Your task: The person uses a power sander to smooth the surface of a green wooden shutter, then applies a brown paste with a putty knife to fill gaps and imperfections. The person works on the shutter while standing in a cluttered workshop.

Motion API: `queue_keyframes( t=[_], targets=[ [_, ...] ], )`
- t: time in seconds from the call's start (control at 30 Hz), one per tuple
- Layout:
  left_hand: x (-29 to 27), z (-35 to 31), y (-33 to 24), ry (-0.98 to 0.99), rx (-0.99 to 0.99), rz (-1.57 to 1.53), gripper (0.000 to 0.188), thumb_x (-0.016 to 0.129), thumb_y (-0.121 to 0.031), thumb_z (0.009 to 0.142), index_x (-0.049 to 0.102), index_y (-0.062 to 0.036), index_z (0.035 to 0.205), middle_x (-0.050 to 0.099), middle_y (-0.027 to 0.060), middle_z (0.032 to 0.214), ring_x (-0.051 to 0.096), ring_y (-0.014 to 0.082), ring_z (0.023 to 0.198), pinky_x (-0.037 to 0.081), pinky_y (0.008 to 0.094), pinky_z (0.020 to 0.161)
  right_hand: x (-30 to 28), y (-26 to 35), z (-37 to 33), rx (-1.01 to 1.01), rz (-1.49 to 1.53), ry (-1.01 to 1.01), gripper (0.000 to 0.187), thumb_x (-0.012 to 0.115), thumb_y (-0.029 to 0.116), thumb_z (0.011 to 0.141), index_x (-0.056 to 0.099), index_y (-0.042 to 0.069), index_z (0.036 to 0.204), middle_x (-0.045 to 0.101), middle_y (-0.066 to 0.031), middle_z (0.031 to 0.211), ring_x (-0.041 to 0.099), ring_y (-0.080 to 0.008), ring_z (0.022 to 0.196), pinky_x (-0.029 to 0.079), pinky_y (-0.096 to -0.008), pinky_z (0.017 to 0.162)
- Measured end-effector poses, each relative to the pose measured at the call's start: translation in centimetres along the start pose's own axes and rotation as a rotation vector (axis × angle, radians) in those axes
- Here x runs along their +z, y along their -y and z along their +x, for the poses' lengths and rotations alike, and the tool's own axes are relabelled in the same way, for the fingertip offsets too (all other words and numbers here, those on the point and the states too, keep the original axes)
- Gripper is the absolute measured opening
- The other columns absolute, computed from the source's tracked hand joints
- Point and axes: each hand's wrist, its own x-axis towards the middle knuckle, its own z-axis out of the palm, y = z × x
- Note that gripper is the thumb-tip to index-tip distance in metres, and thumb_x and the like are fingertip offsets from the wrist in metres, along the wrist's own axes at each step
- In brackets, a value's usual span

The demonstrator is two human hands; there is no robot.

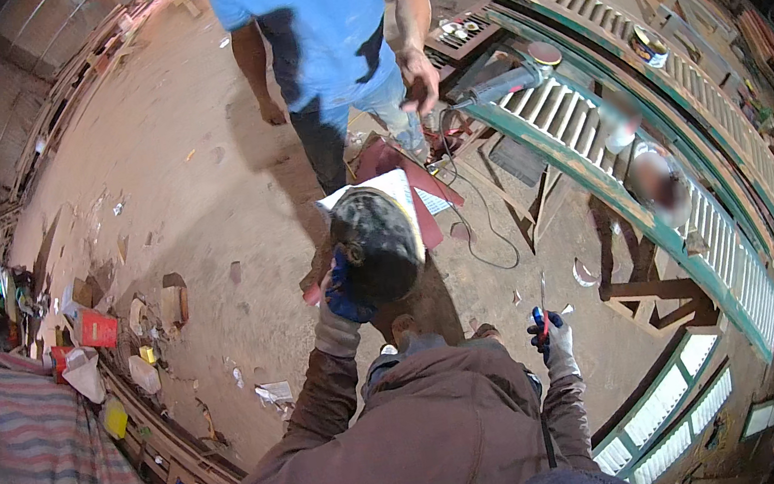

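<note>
Black, scuffed surface noted on a round piece [378,248], held out ahead of the body, over the floor [194,303] and before a person in a blue shirt [306,52]. Its near left edge is gripped by the blue-gloved left hand [344,291]; the underside of the hold is hidden, so the thumb's position cannot be told. Past the upper and right edges of the round piece a pale sheet [410,200] shows; whether the two are joined cannot be made out. By the gloved right hand [554,337], well apart to the right, a slim tool [542,321] with a red and blue handle is clasped in curled fingers, its thin shaft pointed forward. Tool and round piece are not touching. Judged good handling: the round piece is best backed by the palm as well as the fingers, since its bulk lies to one side of the hold and could tip. The shaft is better turned aside from the person opposite. Footing should be minded, as a dark cord [517,257] is looped on the floor near the green-framed slatted panel [628,216].
</note>
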Motion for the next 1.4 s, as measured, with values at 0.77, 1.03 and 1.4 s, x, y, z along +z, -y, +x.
queue_keyframes(
  t=[0.77,1.03,1.4],
  targets=[
    [12.9,9.2,7.5,0.215,-0.460,-0.086,0.045,0.053,-0.031,0.107,0.050,-0.0096,0.146,0.063,0.0053,0.139,0.065,0.0159,0.118,0.054,0.0398,0.103,-1.6,12.9,-9.6,-0.833,0.040,0.107,0.070,0.077,0.044,0.090,0.050,0.003,0.140,0.056,-0.0021,0.109,0.055,-0.0137,0.093,0.046,-0.0289,0.079],
    [11.6,9.2,6.9,0.140,-0.317,0.170,0.047,0.050,-0.023,0.108,0.041,-0.0018,0.150,0.060,0.0096,0.139,0.065,0.0187,0.117,0.055,0.0355,0.102,2.0,17.4,-13.4,-0.788,-0.248,0.148,0.064,0.089,0.014,0.074,0.054,0.005,0.127,0.057,-0.0023,0.095,0.054,-0.0120,0.083,0.047,-0.0280,0.074],
    [8.0,8.5,5.2,0.309,-0.243,0.318,0.041,0.038,-0.025,0.112,0.045,-0.0007,0.144,0.065,0.0097,0.132,0.065,0.0149,0.116,0.053,0.0333,0.105,7.6,18.5,-12.9,-0.777,-0.012,0.382,0.059,0.084,0.012,0.079,0.053,0.005,0.128,0.048,0.0029,0.089,0.047,-0.0095,0.080,0.043,-0.0258,0.074]
  ],
)
